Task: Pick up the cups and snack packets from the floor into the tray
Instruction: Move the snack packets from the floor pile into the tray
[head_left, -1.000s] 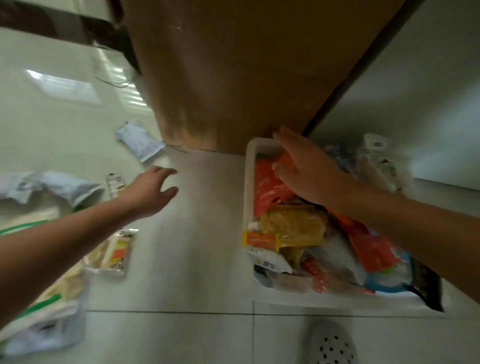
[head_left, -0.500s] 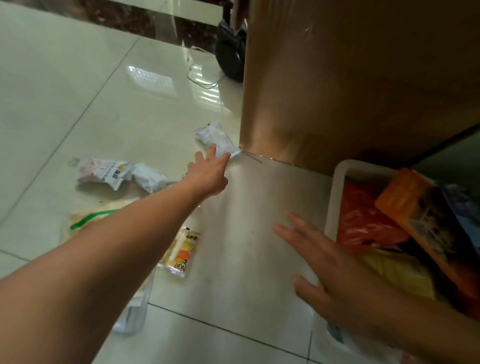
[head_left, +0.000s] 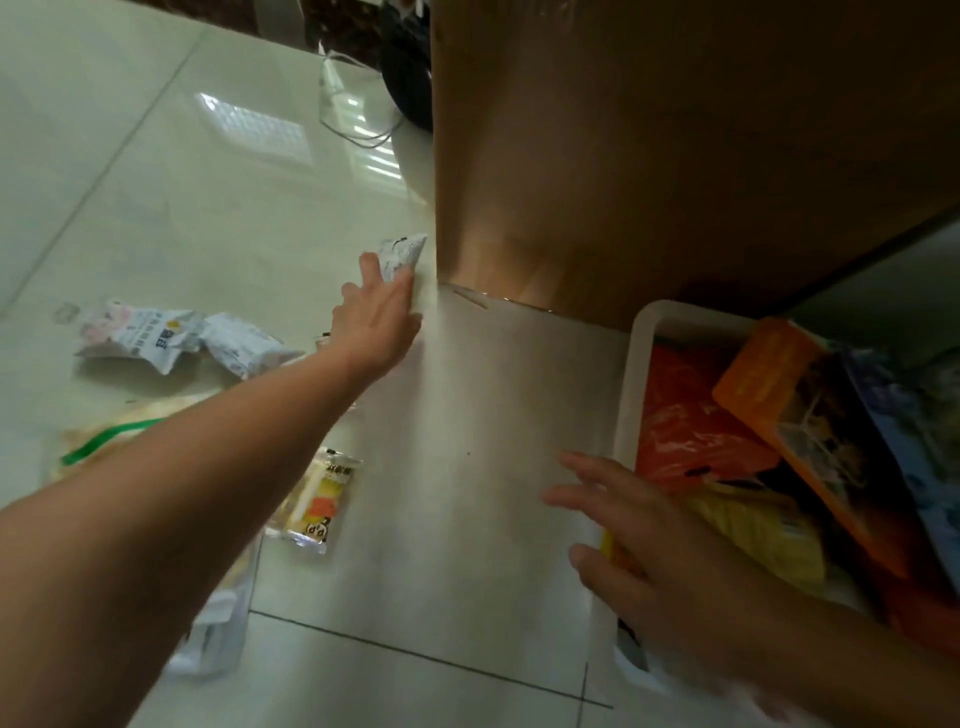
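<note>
A small white snack packet (head_left: 404, 250) lies on the floor at the corner of the wooden cabinet. My left hand (head_left: 376, 317) stretches out to it, with the fingertips laid on its near end. My right hand (head_left: 649, 551) hovers with spread fingers over the left rim of the white tray (head_left: 636, 364) and holds nothing. The tray is heaped with snack packets, among them a red one (head_left: 685, 431) and an orange one (head_left: 769, 364). No cup is in view.
More packets lie on the tiled floor: two white ones (head_left: 140, 332) (head_left: 244, 345), a yellow-orange one (head_left: 322, 499) and a large bag with a green stripe (head_left: 104, 431) under my left arm. The cabinet (head_left: 623, 156) stands behind the tray. A black object with a cable (head_left: 410, 78) sits at the back.
My left hand has reached forward onto the white packet by the cabinet corner. My right hand has come out of the tray to its left rim. The view has swung left.
</note>
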